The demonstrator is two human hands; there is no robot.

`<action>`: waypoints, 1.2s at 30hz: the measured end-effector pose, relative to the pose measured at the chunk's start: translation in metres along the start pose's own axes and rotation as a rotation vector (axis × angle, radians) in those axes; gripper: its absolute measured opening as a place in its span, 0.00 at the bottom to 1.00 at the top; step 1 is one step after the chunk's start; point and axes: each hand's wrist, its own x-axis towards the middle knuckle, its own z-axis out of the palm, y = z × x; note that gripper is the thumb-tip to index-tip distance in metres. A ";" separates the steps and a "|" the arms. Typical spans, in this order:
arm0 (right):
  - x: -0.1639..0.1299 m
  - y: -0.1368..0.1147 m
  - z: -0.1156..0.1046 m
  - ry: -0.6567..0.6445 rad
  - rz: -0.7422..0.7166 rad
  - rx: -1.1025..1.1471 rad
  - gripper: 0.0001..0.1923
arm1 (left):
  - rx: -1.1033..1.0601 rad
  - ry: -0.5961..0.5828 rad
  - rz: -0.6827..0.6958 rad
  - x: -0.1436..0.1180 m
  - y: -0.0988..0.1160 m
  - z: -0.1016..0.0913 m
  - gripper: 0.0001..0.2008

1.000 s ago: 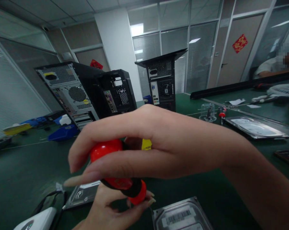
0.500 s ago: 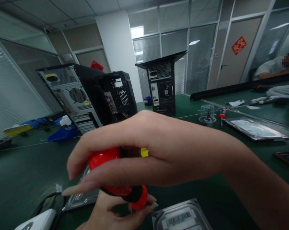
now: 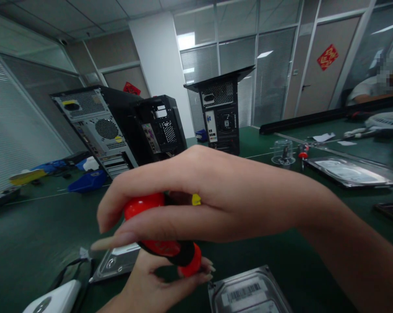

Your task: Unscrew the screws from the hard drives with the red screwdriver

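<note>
My right hand [image 3: 203, 195] is wrapped round the thick handle of a red and black screwdriver [image 3: 162, 248], which tilts down toward the right. Below it, my left hand [image 3: 157, 284] has its thumb and fingers pinched about the screwdriver's red lower end [image 3: 192, 263]. The screwdriver's tip is hidden behind those fingers. Just right of the left fingertips lies a silver hard drive [image 3: 245, 291] with a barcode label, cut off by the bottom edge. Another hard drive [image 3: 113, 263] lies partly behind my left hand.
Computer cases [image 3: 88, 126] stand at the back left, and one more case [image 3: 221, 113] stands behind my right hand. At right are a clear plastic cup [image 3: 284, 152], a small red screwdriver [image 3: 303, 153] and a hard drive [image 3: 349, 171]. A person [image 3: 369, 89] sits at far right.
Both hands and the screwdriver appear slightly higher in view, with the handle's top shifted a little right. The view itself has shifted slightly. The grip is the same.
</note>
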 end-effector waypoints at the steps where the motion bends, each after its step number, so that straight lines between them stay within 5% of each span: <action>1: 0.000 0.001 0.000 0.000 0.010 0.002 0.10 | -0.013 -0.003 -0.010 -0.001 0.000 0.000 0.13; 7: -0.002 0.009 -0.002 -0.042 -0.075 0.098 0.22 | 0.002 -0.092 -0.181 -0.002 -0.002 -0.008 0.07; 11: -0.002 0.006 -0.002 0.003 0.017 0.049 0.13 | 0.077 -0.337 -0.431 0.006 -0.002 -0.015 0.19; 13: -0.004 0.003 -0.002 0.018 0.054 0.042 0.11 | 0.024 -0.433 -0.471 0.009 -0.004 -0.016 0.17; 17: -0.009 0.004 -0.006 -0.005 0.117 0.084 0.09 | 0.028 -0.564 -0.445 0.008 -0.008 -0.015 0.07; 23: -0.018 0.021 -0.010 -0.068 0.156 0.139 0.11 | 0.187 -0.619 -0.295 0.009 0.000 -0.016 0.08; 28: -0.019 0.023 -0.010 -0.037 0.141 0.128 0.09 | 0.277 -0.605 -0.126 0.018 0.011 -0.013 0.08; 36: -0.017 0.018 -0.009 0.015 0.153 0.123 0.09 | 0.273 -0.617 -0.072 0.016 0.003 -0.013 0.08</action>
